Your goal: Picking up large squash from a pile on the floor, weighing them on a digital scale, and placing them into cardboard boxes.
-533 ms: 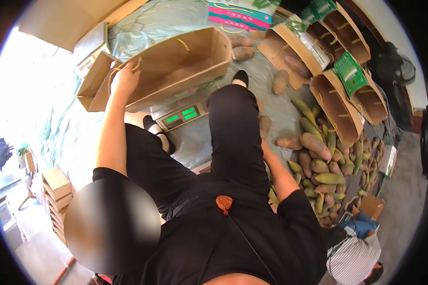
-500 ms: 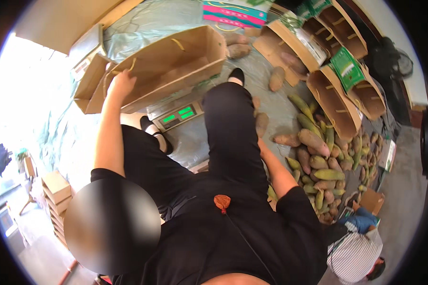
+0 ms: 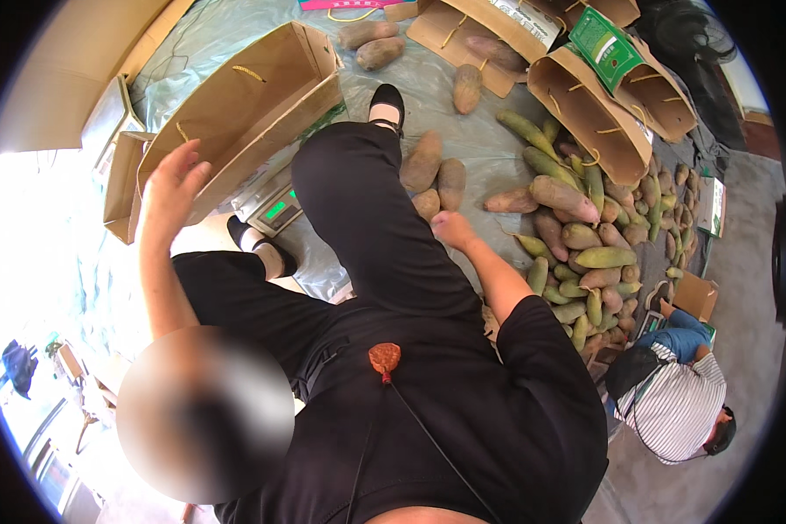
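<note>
Cardboard box [image 3: 244, 109] flanks spread left hand [image 3: 173, 185]; right hand [image 3: 451, 229] curls near roots [image 3: 451, 183].

Left hand: the bare left hand [image 3: 173, 188], earlier curled at the twisted yellow cord handle [image 3: 182, 132], now has its fingers opened out just below it.
Right hand: the bare right hand [image 3: 452, 229] shows fully beside the black-trousered right leg [image 3: 349, 179] (the knee partly hid it).
Leg: leans further left, uncovering more long brown tubers [image 3: 423, 162] and covering one lit green scale window.
</note>
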`<action>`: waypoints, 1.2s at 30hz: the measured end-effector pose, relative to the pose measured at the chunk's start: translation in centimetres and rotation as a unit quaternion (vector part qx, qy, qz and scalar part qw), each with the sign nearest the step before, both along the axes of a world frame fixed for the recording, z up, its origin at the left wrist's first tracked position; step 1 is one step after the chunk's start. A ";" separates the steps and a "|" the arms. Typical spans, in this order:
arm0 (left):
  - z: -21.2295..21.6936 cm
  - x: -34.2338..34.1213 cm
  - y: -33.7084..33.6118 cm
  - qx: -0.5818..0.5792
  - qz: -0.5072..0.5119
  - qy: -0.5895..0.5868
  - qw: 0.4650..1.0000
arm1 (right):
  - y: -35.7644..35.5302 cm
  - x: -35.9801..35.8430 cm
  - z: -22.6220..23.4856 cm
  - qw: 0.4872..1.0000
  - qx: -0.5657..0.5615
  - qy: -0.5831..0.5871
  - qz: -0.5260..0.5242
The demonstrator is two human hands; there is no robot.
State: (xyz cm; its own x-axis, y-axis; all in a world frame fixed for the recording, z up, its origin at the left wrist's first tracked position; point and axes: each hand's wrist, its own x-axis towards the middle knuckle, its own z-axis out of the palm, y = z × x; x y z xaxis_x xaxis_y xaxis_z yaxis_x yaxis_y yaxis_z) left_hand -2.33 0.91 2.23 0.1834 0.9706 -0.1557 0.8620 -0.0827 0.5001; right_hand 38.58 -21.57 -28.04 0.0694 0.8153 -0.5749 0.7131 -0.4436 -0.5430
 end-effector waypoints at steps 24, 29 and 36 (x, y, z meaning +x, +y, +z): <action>-5.9 2.0 -2.7 0.022 0.026 0.162 0.986 | 7.5 4.4 -6.6 0.951 -0.003 0.000 -0.310; -5.6 1.7 -2.5 -0.008 0.014 0.180 0.984 | 8.1 3.3 -3.5 0.944 -0.053 -0.082 -0.315; -5.1 1.2 -2.8 0.004 0.000 0.179 0.984 | 13.2 4.7 5.6 0.944 0.123 0.101 -0.289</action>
State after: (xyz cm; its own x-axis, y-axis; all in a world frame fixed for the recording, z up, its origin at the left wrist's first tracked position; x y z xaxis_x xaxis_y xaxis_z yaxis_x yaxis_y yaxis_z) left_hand -1.09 -1.89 -2.85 0.1189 0.9720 -0.2024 0.9827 -0.0861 0.1639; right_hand 43.31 -8.34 -22.39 0.4528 0.7852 -0.4223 0.2606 -0.5696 -0.7796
